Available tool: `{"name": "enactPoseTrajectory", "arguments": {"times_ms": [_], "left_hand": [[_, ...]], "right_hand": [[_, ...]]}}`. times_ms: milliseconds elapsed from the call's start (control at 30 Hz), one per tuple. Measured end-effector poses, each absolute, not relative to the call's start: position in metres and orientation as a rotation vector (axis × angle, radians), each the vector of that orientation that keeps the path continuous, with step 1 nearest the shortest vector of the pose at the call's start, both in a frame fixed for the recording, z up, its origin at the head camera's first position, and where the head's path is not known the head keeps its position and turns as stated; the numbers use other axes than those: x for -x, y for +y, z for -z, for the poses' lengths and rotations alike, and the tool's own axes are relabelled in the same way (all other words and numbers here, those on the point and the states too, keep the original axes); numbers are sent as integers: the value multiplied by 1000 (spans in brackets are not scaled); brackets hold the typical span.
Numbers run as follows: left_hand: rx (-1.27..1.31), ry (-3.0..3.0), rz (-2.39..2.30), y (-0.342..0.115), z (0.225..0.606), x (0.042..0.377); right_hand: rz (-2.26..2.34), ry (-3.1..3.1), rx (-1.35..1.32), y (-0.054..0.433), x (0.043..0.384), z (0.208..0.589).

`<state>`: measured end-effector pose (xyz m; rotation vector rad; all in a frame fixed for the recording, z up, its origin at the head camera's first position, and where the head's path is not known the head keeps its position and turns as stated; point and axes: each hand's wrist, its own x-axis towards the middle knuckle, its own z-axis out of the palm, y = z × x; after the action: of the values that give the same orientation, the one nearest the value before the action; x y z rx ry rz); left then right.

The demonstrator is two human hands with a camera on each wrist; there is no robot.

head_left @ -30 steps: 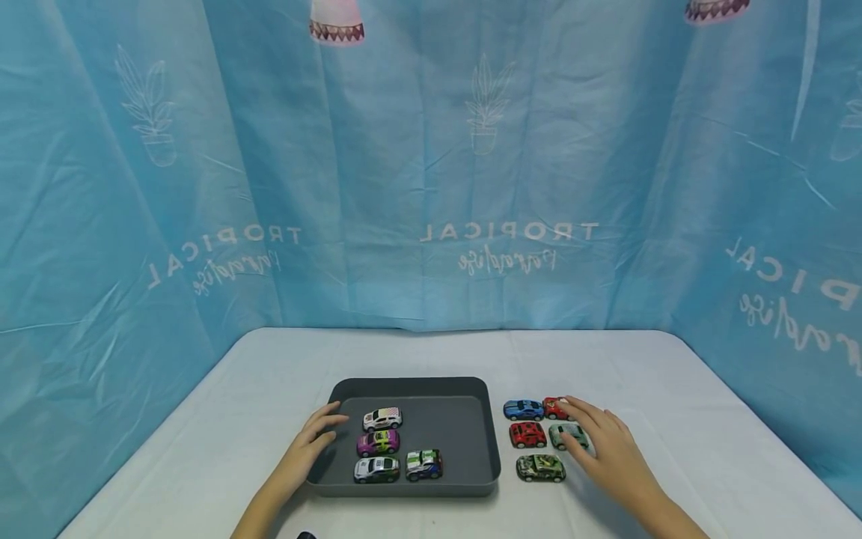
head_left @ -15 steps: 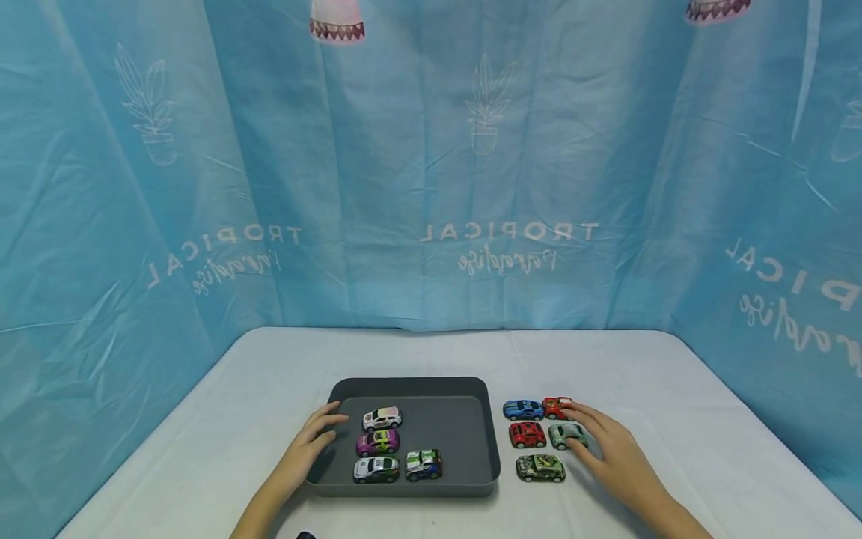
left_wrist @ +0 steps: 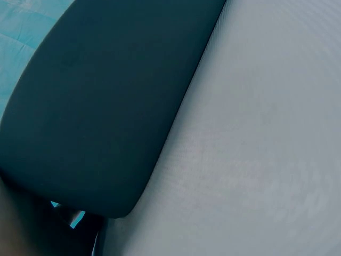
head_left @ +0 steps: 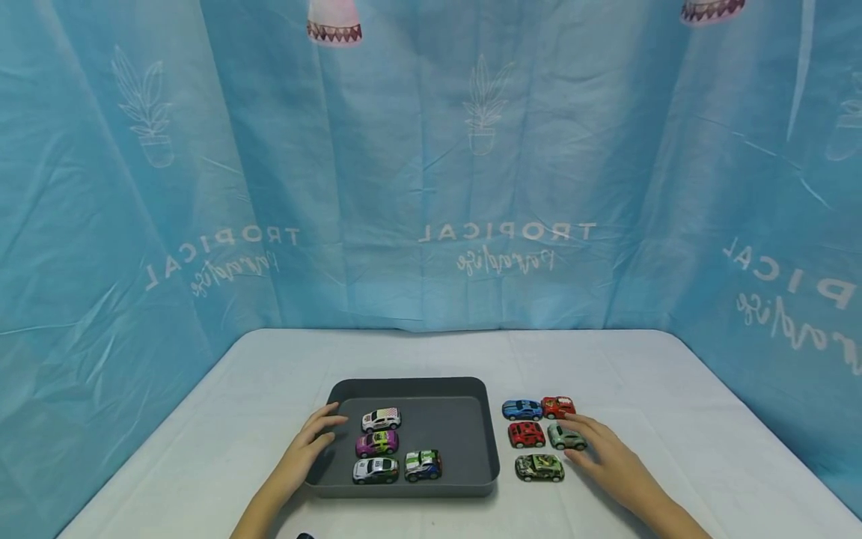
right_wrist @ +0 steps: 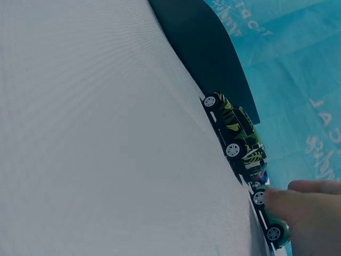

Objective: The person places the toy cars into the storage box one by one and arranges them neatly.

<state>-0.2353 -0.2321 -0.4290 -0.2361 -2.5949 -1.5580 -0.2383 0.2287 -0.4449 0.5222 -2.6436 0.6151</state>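
My left hand (head_left: pixel 300 455) rests at the left rim of a dark grey tray (head_left: pixel 465 490), fingers loosely bent and reaching over the edge. In the left wrist view the tray's outer wall (left_wrist: pixel 106 106) fills much of the picture. To the right of the tray, my right hand (head_left: pixel 616 466) spans a pale green toy car (head_left: pixel 564 436), thumb on its near side and fingers on its far side. The right wrist view shows the thumb (right_wrist: pixel 285 205) overlapping one end of the green car (right_wrist: pixel 274 226). A camouflage toy car (head_left: pixel 540 468) stands just in front.
Blue (head_left: pixel 521 409) and red toy cars (head_left: pixel 526 434) stand beside the green one, with another red car (head_left: pixel 557 407) behind it. Inside the tray are a white car (head_left: pixel 381 419), a purple car (head_left: pixel 377 443) and several others. A blue curtain (head_left: pixel 431 187) hangs behind the table.
My right hand has come slightly nearer and lower around the green car, uncovering more of the red car behind it. My left hand and the cars have stayed put.
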Motion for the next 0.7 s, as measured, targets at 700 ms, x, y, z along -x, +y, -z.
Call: {"name": "enactPoseTrajectory", "arguments": {"times_ms": [700], "left_hand": [[266, -2608, 1544, -234, 431, 237]], "right_hand": [[-626, -2649, -507, 231, 244, 447]]}}
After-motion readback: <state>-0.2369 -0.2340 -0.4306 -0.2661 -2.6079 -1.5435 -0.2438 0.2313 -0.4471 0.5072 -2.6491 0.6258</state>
